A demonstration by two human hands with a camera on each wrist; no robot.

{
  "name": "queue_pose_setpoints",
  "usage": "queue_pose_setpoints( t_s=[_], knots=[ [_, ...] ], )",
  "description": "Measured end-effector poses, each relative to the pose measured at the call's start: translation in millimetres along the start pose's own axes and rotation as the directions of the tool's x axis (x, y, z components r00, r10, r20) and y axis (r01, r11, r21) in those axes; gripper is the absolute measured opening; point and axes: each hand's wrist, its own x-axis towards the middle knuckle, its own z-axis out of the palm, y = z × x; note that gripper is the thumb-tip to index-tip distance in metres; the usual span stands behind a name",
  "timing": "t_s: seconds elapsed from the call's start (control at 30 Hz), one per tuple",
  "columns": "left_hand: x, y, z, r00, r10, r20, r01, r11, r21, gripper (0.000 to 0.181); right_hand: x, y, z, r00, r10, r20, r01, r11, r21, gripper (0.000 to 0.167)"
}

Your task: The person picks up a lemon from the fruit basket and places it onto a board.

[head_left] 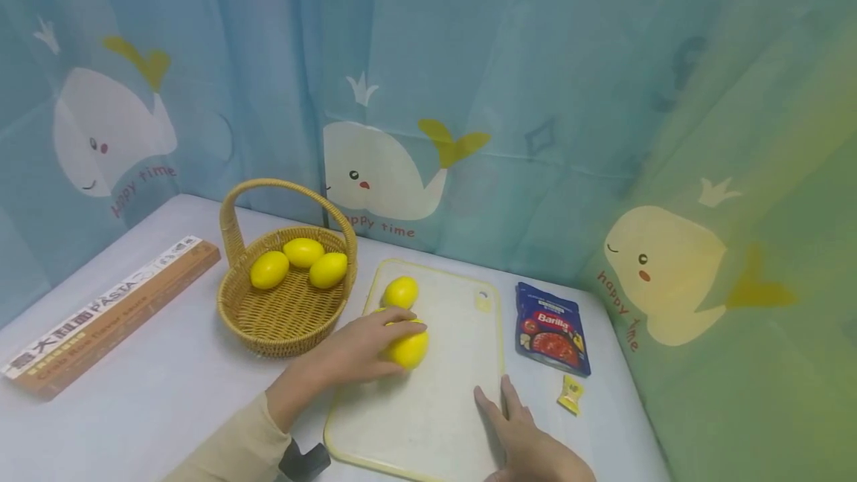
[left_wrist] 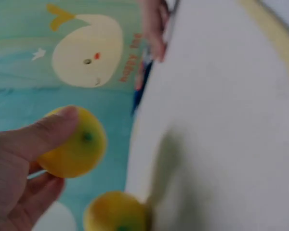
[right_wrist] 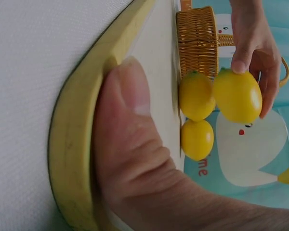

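My left hand (head_left: 364, 344) pinches a yellow lemon (head_left: 410, 348) between thumb and fingers. In the right wrist view this lemon (right_wrist: 238, 98) is held up off the white cutting board (head_left: 442, 393). Two more lemons stand on the board: one lemon (head_left: 401, 292) shows near its far left corner, while the other lemon (right_wrist: 196, 98) is mostly covered by my left hand in the head view. With its fingers spread, my right hand (head_left: 532, 441) rests at the board's right edge, and its thumb (right_wrist: 127, 125) lies along the yellow rim.
Several things surround the board. To its left is a wicker basket (head_left: 288, 318) with a tall handle and three lemons inside. A long pasta box (head_left: 114, 311) lies farther left. At the right are a blue Barilla pouch (head_left: 552, 329) and a small yellow packet (head_left: 570, 394). Curtains (head_left: 569, 95) hang behind.
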Motion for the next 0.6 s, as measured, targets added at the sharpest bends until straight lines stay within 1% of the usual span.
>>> queue_pose_setpoints(
  t_s=[0.1,0.23,0.33,0.43,0.6],
  knots=[
    [2.3,-0.5,10.1,0.999,0.026,-0.044,-0.026,1.000,0.002,0.061,1.1,-2,0,0.999,0.032,0.011,-0.032,0.999,-0.008,0.121],
    [4.8,-3.8,21.9,0.996,0.042,-0.083,-0.038,0.998,0.046,0.062,0.6,-3,-1,0.999,0.037,0.012,-0.037,0.999,-0.009,0.122],
    [5.4,-7.0,29.0,0.995,0.033,-0.089,-0.027,0.997,0.076,0.063,-0.1,-3,-1,1.000,0.027,0.011,-0.027,1.000,-0.013,0.123],
    [5.7,-9.9,34.6,0.996,0.026,-0.090,-0.018,0.996,0.083,0.062,-0.3,-3,-1,1.000,0.021,0.009,-0.021,1.000,-0.021,0.123],
    [6.4,-13.0,41.2,0.995,0.048,-0.093,-0.038,0.994,0.107,0.061,0.0,-2,-1,1.000,0.016,0.013,-0.016,1.000,-0.012,0.121]
  ],
)
